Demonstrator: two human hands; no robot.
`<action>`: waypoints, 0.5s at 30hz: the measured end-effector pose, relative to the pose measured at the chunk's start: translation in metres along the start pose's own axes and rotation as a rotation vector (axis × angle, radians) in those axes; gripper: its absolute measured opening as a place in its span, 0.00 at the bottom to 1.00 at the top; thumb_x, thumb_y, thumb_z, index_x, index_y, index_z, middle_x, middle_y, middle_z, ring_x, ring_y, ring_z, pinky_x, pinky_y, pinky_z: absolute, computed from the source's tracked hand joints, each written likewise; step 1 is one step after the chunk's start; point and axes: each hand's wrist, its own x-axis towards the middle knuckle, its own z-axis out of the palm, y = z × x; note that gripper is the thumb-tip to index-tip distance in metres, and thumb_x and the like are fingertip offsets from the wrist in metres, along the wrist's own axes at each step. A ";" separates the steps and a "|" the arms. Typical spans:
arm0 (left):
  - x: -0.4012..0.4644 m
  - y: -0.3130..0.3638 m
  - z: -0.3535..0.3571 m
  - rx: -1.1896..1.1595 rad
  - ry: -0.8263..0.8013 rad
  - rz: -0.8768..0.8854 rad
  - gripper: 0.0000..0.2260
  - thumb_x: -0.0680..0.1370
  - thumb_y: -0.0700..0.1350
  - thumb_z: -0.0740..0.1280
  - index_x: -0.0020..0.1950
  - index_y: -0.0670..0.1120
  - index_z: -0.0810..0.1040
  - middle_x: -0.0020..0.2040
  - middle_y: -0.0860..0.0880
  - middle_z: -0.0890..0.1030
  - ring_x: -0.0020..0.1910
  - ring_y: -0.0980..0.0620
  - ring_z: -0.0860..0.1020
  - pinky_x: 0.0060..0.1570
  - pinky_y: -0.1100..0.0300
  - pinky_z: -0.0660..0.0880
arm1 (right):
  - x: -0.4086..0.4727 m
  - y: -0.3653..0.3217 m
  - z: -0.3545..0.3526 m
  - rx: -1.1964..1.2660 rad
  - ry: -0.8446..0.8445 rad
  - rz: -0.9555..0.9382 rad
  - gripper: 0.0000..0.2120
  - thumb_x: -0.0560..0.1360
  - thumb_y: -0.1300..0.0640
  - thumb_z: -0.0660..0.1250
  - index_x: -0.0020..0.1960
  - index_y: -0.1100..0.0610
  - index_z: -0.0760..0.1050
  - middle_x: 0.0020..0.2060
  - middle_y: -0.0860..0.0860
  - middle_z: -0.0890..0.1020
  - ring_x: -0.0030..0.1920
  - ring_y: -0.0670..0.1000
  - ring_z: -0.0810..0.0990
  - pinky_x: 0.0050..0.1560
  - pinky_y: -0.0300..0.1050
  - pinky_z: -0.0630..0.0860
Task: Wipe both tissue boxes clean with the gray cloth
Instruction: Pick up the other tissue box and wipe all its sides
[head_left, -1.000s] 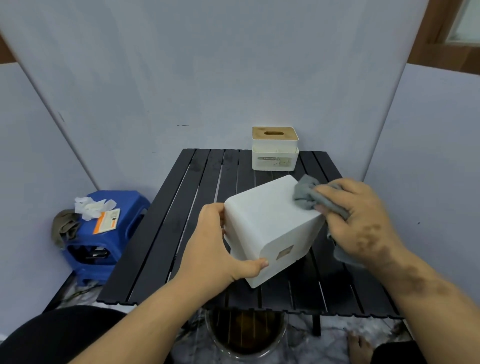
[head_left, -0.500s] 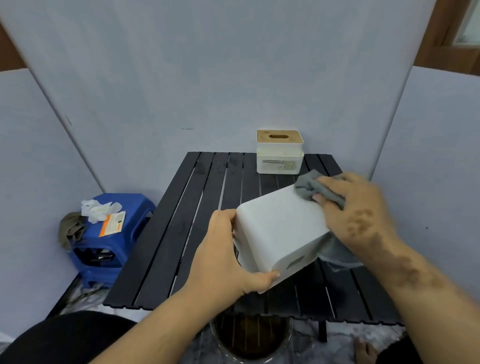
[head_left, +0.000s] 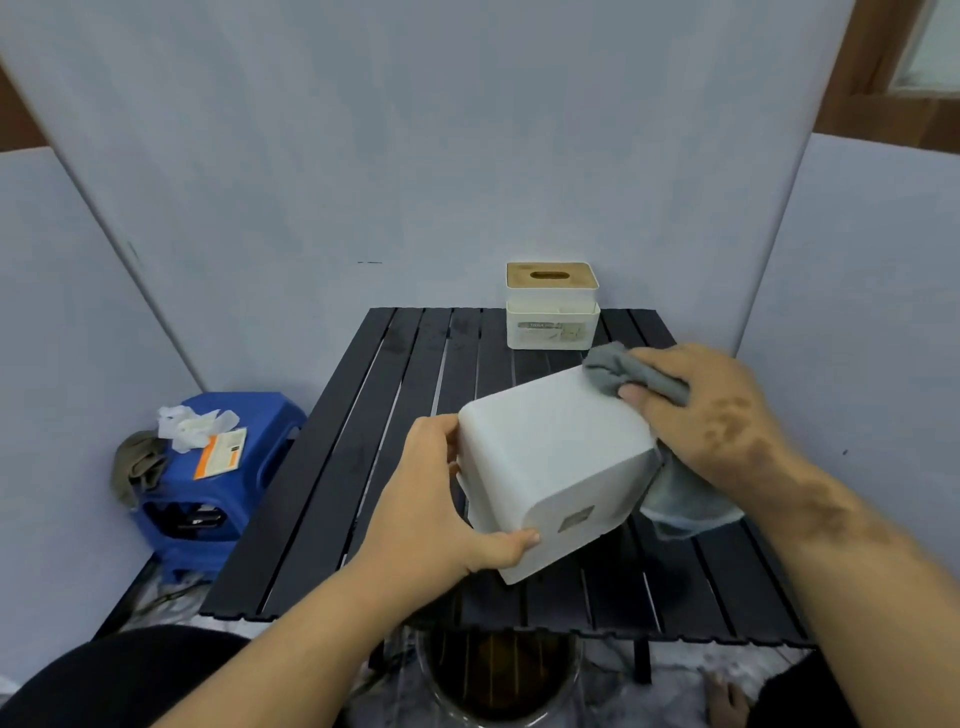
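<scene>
Tilting between hands: smooth round-cornered white tissue box (head_left: 556, 467), left hand (head_left: 436, 514) gripping near edge, right hand (head_left: 711, 415) clutching crumpled gray cloth (head_left: 618, 371) against far corner.

Left hand (head_left: 434, 512): forearm entering from lower left, fingers on far left side of white tissue box (head_left: 558, 467), thumb curled over near lower edge, gripping and holding it tilted. Right hand (head_left: 711, 415): forearm entering from lower right, fingers bent over bunched gray cloth (head_left: 631, 376), pressing it on box's upper right corner.
</scene>
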 end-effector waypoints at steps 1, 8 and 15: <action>0.001 -0.002 -0.001 -0.006 -0.003 -0.009 0.43 0.59 0.58 0.84 0.67 0.61 0.64 0.63 0.69 0.70 0.66 0.68 0.71 0.59 0.71 0.68 | -0.004 0.002 -0.003 0.068 -0.029 0.007 0.11 0.76 0.54 0.72 0.50 0.36 0.79 0.47 0.45 0.79 0.50 0.49 0.78 0.53 0.41 0.69; 0.005 -0.002 -0.005 -0.009 -0.041 -0.073 0.46 0.60 0.59 0.83 0.71 0.61 0.62 0.65 0.69 0.69 0.67 0.70 0.68 0.65 0.68 0.66 | -0.022 0.014 -0.030 0.128 -0.144 -0.030 0.18 0.70 0.54 0.78 0.47 0.31 0.78 0.47 0.42 0.82 0.49 0.39 0.79 0.49 0.27 0.72; 0.005 0.012 -0.014 0.035 -0.138 -0.130 0.62 0.63 0.58 0.84 0.81 0.62 0.41 0.77 0.64 0.59 0.77 0.63 0.60 0.79 0.55 0.58 | -0.040 0.022 -0.067 0.115 -0.291 -0.073 0.15 0.66 0.55 0.80 0.46 0.38 0.84 0.43 0.43 0.83 0.45 0.43 0.82 0.48 0.37 0.77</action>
